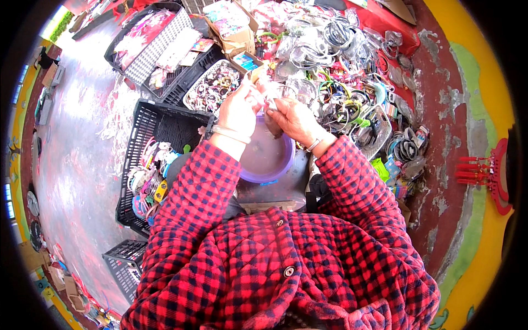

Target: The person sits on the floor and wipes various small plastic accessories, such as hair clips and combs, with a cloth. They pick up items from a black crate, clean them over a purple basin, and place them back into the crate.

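Note:
Both hands meet over a purple basin (290, 159) that holds greyish liquid. My left hand (237, 113) is closed, its fingertips pinched around something pale and small that glare washes out. My right hand (296, 119) is closed too, with thumb and fingers pressed together beside the left fingertips. Under the right fingers hangs a dark, limp scrap (273, 126), perhaps cloth; its kind is not clear. Just beyond the left hand lies a white tray (190, 98) of small colourful pieces.
On the left, a black crate (132, 165) holds colourful bands. Farther back stand a grey basket (157, 47) and a cardboard box (242, 37). Hair hoops and bagged goods (330, 49) heap up at the back right, around a white basket (379, 135). A smaller black crate (124, 264) sits at the lower left.

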The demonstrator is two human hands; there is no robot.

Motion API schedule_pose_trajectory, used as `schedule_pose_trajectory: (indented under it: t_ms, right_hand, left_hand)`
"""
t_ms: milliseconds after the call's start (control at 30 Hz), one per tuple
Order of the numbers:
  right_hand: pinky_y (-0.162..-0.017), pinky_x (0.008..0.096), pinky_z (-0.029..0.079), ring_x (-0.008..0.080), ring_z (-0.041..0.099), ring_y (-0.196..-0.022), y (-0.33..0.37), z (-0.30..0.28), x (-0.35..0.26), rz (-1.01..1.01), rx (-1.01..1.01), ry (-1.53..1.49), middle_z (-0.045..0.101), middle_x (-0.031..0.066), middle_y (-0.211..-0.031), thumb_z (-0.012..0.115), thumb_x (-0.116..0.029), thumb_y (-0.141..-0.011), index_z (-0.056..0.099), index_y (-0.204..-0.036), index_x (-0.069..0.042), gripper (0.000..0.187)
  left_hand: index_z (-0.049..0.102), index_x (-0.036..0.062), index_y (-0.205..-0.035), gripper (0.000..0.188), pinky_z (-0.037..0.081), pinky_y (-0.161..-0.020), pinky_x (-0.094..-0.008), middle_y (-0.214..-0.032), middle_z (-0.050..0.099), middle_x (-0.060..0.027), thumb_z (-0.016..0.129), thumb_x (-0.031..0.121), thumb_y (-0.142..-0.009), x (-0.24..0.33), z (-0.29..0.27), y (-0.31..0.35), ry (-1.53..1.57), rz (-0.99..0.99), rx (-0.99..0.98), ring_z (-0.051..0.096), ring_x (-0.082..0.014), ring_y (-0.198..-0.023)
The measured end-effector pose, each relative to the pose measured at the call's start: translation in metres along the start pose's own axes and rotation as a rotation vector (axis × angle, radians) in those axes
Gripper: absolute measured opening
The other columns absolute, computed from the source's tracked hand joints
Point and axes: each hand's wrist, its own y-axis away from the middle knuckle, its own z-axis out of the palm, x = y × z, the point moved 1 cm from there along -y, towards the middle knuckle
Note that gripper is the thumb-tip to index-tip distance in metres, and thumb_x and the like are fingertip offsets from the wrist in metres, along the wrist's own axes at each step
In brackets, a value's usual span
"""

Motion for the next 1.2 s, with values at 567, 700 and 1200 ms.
schedule_pose_trajectory:
  t_ms: [567,700,1200]
  right_hand:
    - [-0.066,0.0435,0.042,0.0362,0.053,-0.071,0.006,-0.001,-0.005,-0.125,0.186,0.105,0.053,0.0181,-0.069,0.057,-0.019,-0.080,0.052,-0.074,-0.002,0.018]
    - [-0.067,0.0426,0.043,0.0362,0.052,-0.074,0.006,0.005,-0.001,-0.184,0.202,0.070,0.053,0.0173,-0.074,0.059,-0.016,-0.079,0.050,-0.074,-0.002,0.017]
    - [-0.072,0.0366,0.047,0.0295,0.054,-0.082,0.011,0.000,-0.008,-0.301,-0.025,0.219,0.055,0.0104,-0.082,0.065,-0.013,-0.070,0.053,-0.082,-0.004,0.019]
  left_hand:
    - [0.056,-0.0001,-0.101,0.028,0.041,-0.083,-0.0263,-0.098,0.058,-0.0087,0.039,0.021,-0.095,-0.024,0.003,0.008,-0.118,0.094,-0.222,0.053,-0.0140,-0.093]
    - [0.058,0.0025,-0.091,0.026,0.044,-0.072,-0.0254,-0.088,0.059,-0.0075,0.044,0.025,-0.093,-0.029,-0.016,-0.004,-0.237,0.165,-0.196,0.056,-0.0132,-0.083]
    - [0.051,0.0081,-0.090,0.017,0.040,-0.062,-0.0313,-0.058,0.033,0.0028,0.044,0.024,-0.093,0.039,-0.003,0.009,0.197,-0.312,-0.161,0.037,-0.0122,-0.055]
